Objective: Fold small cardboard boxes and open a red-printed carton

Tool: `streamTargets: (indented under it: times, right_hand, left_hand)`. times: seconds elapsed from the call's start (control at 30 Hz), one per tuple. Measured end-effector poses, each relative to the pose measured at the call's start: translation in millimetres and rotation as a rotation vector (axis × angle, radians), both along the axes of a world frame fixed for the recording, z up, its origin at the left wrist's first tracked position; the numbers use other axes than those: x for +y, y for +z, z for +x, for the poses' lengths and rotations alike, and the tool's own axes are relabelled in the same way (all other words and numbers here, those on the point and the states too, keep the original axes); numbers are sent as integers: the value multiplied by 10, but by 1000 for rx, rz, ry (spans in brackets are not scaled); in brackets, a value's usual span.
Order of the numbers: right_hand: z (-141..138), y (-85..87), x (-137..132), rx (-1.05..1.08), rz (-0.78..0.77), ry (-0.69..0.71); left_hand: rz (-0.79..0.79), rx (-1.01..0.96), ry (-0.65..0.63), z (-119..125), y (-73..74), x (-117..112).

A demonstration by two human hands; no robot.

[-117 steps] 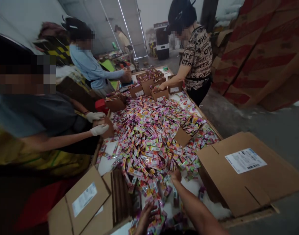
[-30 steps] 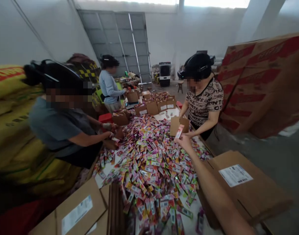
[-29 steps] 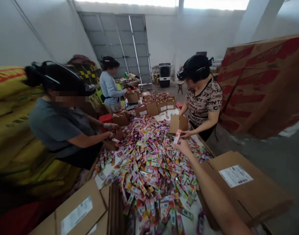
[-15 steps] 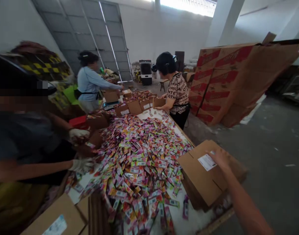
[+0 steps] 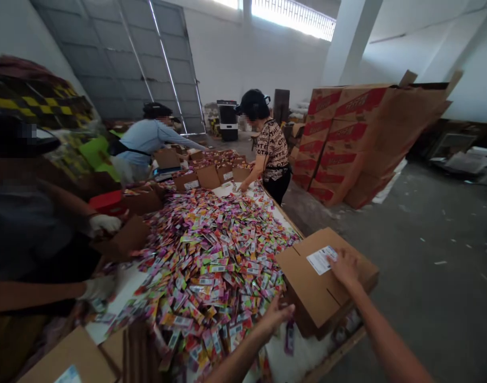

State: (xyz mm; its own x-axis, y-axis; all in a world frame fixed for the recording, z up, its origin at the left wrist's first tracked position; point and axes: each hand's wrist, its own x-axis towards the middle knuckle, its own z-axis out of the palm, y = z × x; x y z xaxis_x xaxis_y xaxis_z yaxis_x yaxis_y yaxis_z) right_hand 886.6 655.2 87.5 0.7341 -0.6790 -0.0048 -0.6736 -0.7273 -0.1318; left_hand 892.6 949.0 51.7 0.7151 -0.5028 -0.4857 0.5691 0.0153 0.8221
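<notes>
The long counter (image 5: 291,351) has a white top with a wooden edge. A wide heap of coloured packets (image 5: 211,250) covers its middle. A closed cardboard box (image 5: 327,282) lies at 4 o'clock from the heap, small open boxes (image 5: 206,175) at 12 o'clock.

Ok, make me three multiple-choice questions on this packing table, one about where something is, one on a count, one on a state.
1. Where is the right hand?
A. On top of the cardboard box at the table's right edge
B. Deep in the packet pile
C. On the floor

2. How many other people are at the table?
A. One
B. Three
C. Five

3. What state is the box under the right hand in?
A. Flaps standing open
B. Crushed flat
C. Top flaps closed

Answers:
1. A, the palm lies by the white label.
2. B, a gloved person on the left, one in blue, one in a patterned shirt.
3. C, the flaps lie flat on top.

The left hand reaches the box's near side beside the packets.
</notes>
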Motion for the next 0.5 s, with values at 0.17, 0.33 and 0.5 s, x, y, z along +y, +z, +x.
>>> streamTargets:
  times: [0.17,0.33,0.5]
  right_hand:
    - [-306,-209,1187,-88,585,590]
    - [-405,52,1371,-481,1149,464]
    - [-384,404,1369,-654,1348,276]
  left_hand:
    - [-156,72,138,116,208,-375]
    - [-138,17,124,167,298,-362]
    - [-146,-30,155,153,495,-430]
